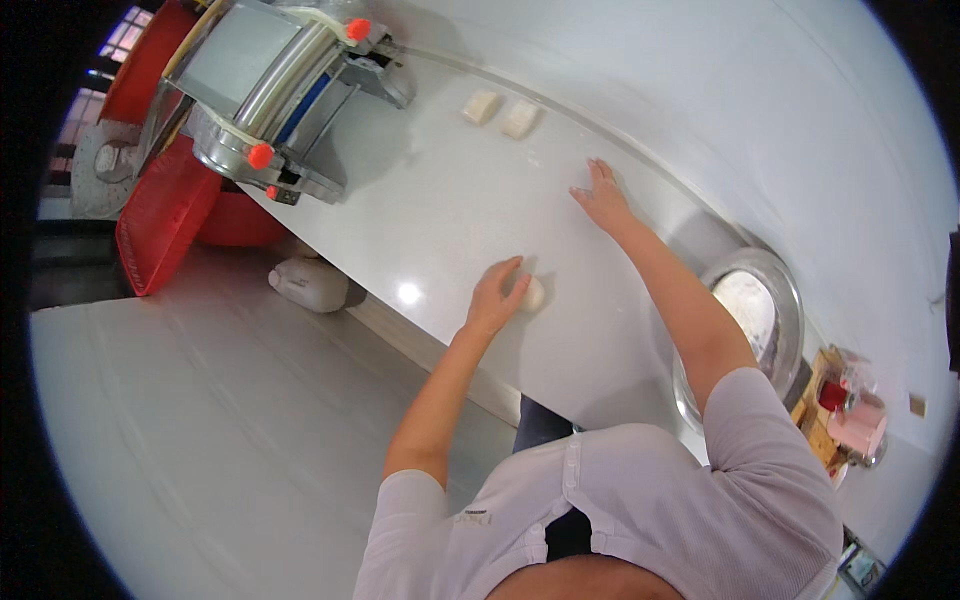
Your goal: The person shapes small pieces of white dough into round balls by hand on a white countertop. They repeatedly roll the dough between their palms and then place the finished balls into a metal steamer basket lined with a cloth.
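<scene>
My left hand (498, 297) is at the near side of the white worktop (420, 217), fingers and thumb apart. Its thumb overlaps a small pale lump that looks like dough (533, 295); whether the palm touches the lump is hidden. Farther off, my right hand (604, 198) is spread low over the worktop near the wall, with nothing in it. Beyond that hand, two pale blocks of what looks like dough, a left one (481, 107) and a right one (520, 119), lie side by side along the back edge.
A metal roller machine (289, 82) with orange knobs stands at the worktop's far left end. Red plastic baskets (169, 217) and a white jug (309, 285) are below it. By my right arm sits a metal basin (784, 300) holding white powder. A pink cup (857, 429) stands beyond.
</scene>
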`<action>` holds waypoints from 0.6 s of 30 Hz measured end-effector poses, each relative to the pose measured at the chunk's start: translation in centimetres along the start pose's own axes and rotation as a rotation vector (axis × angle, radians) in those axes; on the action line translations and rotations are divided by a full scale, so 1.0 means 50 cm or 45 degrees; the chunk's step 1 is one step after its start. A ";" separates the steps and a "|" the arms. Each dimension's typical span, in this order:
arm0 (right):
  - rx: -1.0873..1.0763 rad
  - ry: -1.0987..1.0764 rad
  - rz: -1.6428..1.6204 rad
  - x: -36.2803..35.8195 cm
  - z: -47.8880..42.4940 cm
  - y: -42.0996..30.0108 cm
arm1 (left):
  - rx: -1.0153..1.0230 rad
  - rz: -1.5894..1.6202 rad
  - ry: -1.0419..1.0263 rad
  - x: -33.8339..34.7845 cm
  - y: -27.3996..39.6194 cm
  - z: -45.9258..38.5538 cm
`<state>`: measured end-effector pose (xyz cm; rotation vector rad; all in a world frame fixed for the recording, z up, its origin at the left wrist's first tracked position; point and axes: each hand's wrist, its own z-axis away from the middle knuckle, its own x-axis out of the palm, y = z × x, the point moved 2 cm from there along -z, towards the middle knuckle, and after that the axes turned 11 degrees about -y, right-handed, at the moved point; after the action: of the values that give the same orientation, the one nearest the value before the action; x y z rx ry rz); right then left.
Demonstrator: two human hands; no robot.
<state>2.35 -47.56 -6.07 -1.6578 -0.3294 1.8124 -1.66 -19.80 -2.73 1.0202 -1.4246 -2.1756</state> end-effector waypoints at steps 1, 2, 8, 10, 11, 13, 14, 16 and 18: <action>-0.082 0.011 0.014 0.005 -0.042 -0.044 | 0.038 -0.085 0.095 -0.029 -0.016 -0.019; -0.159 0.025 0.030 0.009 -0.082 -0.086 | 0.078 -0.171 0.185 -0.065 -0.035 -0.054; -0.076 -0.050 0.212 0.039 -0.257 -0.214 | 0.108 -0.620 0.403 -0.232 -0.045 -0.294; -0.112 -0.014 0.232 0.051 -0.284 -0.202 | 0.155 -0.674 0.415 -0.256 -0.029 -0.373; -0.130 0.005 0.241 0.055 -0.296 -0.193 | 0.170 -0.684 0.412 -0.262 -0.015 -0.409; -0.113 0.012 0.223 0.056 -0.300 -0.188 | 0.159 -0.684 0.396 -0.262 -0.001 -0.468; -0.107 0.014 0.211 0.056 -0.295 -0.191 | 0.138 -0.680 0.386 -0.259 0.006 -0.493; -0.057 -0.080 0.119 0.056 -0.257 -0.224 | 0.071 -0.706 0.385 -0.267 -0.008 -0.527; -0.114 -0.105 0.075 0.078 -0.203 -0.228 | 0.028 -0.747 0.390 -0.252 -0.002 -0.562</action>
<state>15.40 -38.95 -4.18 -1.6725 -0.4073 1.9391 27.32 -30.00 -4.72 1.8737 -1.1013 -2.2281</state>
